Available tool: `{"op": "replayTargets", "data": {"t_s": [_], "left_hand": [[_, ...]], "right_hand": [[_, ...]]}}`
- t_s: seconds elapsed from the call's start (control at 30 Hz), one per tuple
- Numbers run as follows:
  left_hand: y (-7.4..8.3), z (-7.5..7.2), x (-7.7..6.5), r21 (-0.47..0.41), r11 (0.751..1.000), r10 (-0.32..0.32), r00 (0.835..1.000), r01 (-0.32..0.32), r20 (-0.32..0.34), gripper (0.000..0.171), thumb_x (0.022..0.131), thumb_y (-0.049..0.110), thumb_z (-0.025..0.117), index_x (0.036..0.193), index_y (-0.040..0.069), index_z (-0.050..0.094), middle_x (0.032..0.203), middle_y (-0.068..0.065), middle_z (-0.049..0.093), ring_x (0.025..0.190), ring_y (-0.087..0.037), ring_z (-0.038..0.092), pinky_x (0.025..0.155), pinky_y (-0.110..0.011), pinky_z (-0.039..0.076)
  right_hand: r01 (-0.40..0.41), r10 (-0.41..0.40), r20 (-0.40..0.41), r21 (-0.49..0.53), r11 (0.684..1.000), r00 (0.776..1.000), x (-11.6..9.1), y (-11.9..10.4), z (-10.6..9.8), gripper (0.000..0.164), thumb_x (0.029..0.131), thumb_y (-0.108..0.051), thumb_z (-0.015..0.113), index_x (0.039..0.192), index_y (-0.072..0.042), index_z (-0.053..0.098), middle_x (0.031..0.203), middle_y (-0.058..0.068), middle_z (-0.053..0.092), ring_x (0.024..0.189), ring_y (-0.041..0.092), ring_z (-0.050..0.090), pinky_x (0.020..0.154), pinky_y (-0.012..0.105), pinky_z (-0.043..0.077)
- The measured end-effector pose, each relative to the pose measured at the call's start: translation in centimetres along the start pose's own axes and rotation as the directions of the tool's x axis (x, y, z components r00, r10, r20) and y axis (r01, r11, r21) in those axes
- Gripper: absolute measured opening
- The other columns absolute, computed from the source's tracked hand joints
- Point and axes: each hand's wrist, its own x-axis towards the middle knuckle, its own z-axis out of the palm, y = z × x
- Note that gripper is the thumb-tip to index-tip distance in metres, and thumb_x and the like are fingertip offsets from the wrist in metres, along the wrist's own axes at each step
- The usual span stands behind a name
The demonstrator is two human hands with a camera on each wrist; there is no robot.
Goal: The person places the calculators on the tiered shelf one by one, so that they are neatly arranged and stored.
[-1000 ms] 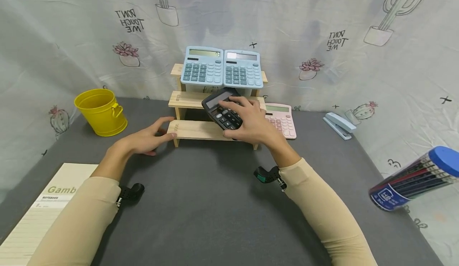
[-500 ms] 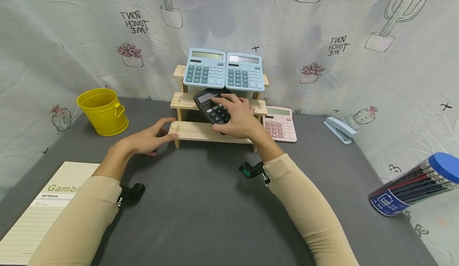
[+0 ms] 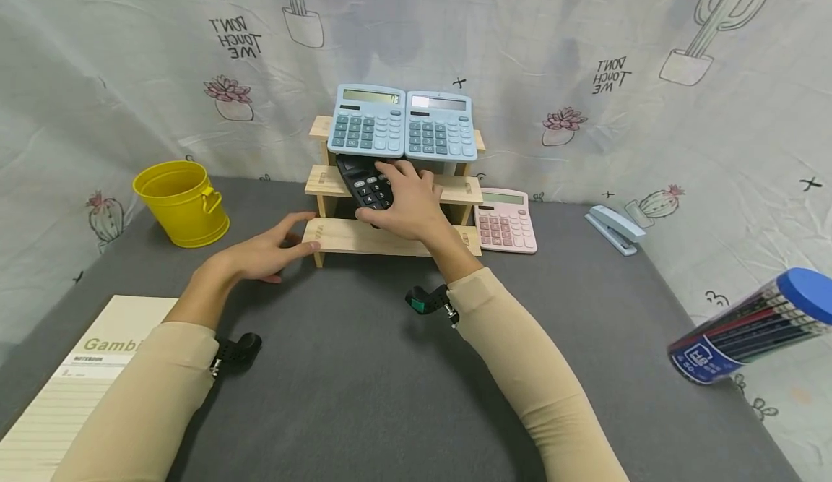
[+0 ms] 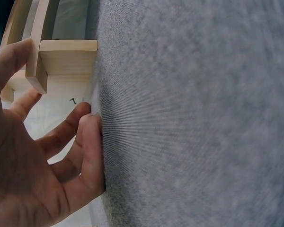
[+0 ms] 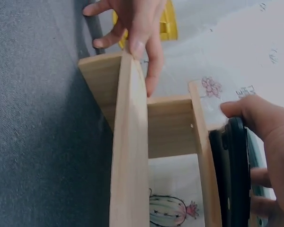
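Note:
A three-tier wooden stand [image 3: 351,236] stands at the back middle of the grey table. My right hand [image 3: 412,204] grips a black calculator [image 3: 372,191], tilted, at the middle tier below the blue calculators. In the right wrist view the black calculator [image 5: 237,175] appears edge-on, close by the middle shelf board [image 5: 203,151]. My left hand [image 3: 266,251] holds the left end of the lowest tier. Thumb and index finger pinch that shelf end [image 4: 37,56] in the left wrist view; the other fingers bend near the tabletop.
Two light-blue calculators [image 3: 367,124] lean side by side on the top tier. A pink calculator [image 3: 505,222] lies right of the stand. Around them are a yellow bucket [image 3: 178,207], a notebook [image 3: 84,381], a blue stapler [image 3: 614,229] and a tub of pencils [image 3: 747,330].
My right hand has moved left along the stand with the black calculator, whose upper end now sits behind the lower edge of the blue ones. The left hand stays at the shelf end.

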Motion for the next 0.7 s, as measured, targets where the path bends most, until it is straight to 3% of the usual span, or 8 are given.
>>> {"op": "replayTargets", "data": {"t_s": [0.13,0.23,0.3,0.43,0.53,0.7], "left_hand": [[0.1,0.0,0.0,0.002,1.0,-0.005,1.0,0.005,0.0,0.09,0.098,0.07,0.05,0.164,0.036,-0.002,0.16,-0.029,0.024,0.139,-0.05,0.039,0.082,-0.047,0.06],[0.1,0.1,0.1,0.007,1.0,-0.005,1.0,0.005,-0.003,0.09,0.099,0.07,0.049,0.164,0.036,-0.002,0.16,-0.029,0.024,0.138,-0.051,0.039,0.081,-0.046,0.06],[0.3,0.1,0.3,0.016,1.0,-0.003,1.0,0.003,-0.003,0.089,0.099,0.069,0.049,0.164,0.036,-0.002,0.159,-0.029,0.025,0.138,-0.05,0.04,0.08,-0.045,0.06],[0.6,0.2,0.7,0.022,1.0,0.01,1.0,-0.01,-0.009,0.088,0.1,0.068,0.049,0.164,0.035,-0.001,0.158,-0.029,0.026,0.136,-0.05,0.041,0.08,-0.045,0.06],[0.6,0.4,0.7,0.03,0.999,0.022,1.0,-0.021,-0.016,0.089,0.1,0.068,0.049,0.164,0.034,0.0,0.158,-0.03,0.026,0.134,-0.05,0.042,0.079,-0.045,0.06],[0.3,0.4,0.4,0.05,0.999,0.016,1.0,-0.015,-0.024,0.09,0.101,0.067,0.049,0.165,0.031,-0.002,0.156,-0.032,0.027,0.13,-0.051,0.045,0.075,-0.044,0.059]], "right_hand": [[-0.04,0.04,-0.009,-0.061,0.997,0.999,0.2,-0.7,0.3,0.096,0.085,-0.075,0.065,0.161,-0.025,0.034,0.163,0.004,0.035,0.135,0.042,0.037,0.109,0.061,0.033],[-0.025,0.029,0.06,-0.061,0.998,0.998,0.2,-0.7,-0.3,0.102,0.085,-0.078,0.063,0.164,-0.022,0.029,0.167,0.007,0.029,0.142,0.045,0.032,0.115,0.062,0.028],[-0.004,0.009,0.13,-0.042,0.999,0.991,0.1,-0.5,-1.1,0.105,0.085,-0.073,0.067,0.165,-0.02,0.025,0.17,0.009,0.023,0.147,0.048,0.025,0.118,0.062,0.024],[0.079,-0.075,0.223,-0.012,0.997,0.972,0.0,0.3,-2.3,0.106,0.086,-0.05,0.077,0.164,-0.007,0.019,0.171,0.016,0.016,0.156,0.039,0.014,0.124,0.055,0.013],[0.098,-0.092,0.223,-0.017,0.995,0.971,0.0,0.6,-2.2,0.105,0.087,-0.044,0.078,0.163,-0.002,0.018,0.171,0.016,0.014,0.157,0.035,0.013,0.124,0.052,0.01],[0.027,-0.022,0.148,-0.033,0.999,0.989,0.1,0.1,-0.5,0.109,0.087,-0.061,0.074,0.166,-0.012,0.017,0.171,0.01,0.015,0.147,0.042,0.02,0.117,0.057,0.025]]}}
